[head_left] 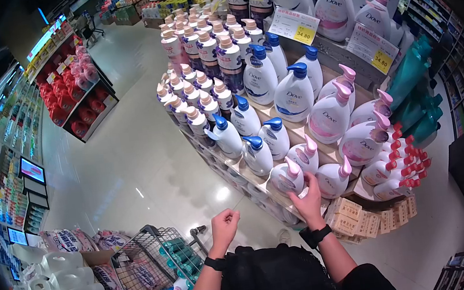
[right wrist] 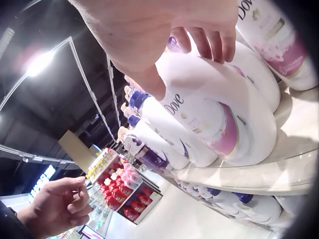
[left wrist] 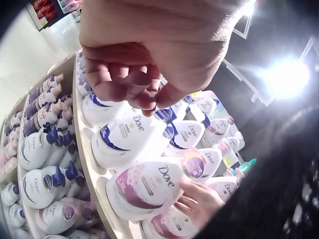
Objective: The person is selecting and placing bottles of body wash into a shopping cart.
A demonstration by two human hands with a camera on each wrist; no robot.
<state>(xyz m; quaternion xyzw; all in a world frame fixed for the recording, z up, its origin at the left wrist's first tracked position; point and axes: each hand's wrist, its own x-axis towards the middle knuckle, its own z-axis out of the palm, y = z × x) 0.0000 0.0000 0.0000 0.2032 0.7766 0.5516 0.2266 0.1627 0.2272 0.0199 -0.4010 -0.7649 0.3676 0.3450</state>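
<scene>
My right hand (head_left: 308,200) is at the front corner of the shelf, gripping a white Dove pump bottle (head_left: 286,180) with a pink pump. In the right wrist view, thumb and fingers spread around the upper part of this bottle (right wrist: 214,109), whose base is at the shelf board. The left wrist view shows the bottle's pink label band. My left hand (head_left: 226,227) hangs in the air left of the display, fingers loosely curled, holding nothing. More pink-pump bottles (head_left: 333,180) flank the gripped one, with blue-pump bottles (head_left: 258,156) further left.
A wire shopping cart (head_left: 153,259) with green bottles stands at lower left, beside white jugs (head_left: 75,280). Soap boxes (head_left: 357,219) and red-capped bottles (head_left: 391,166) lie right of my right hand. Price signs (head_left: 293,24) stand higher up. A stand of red bottles (head_left: 71,83) is across the aisle.
</scene>
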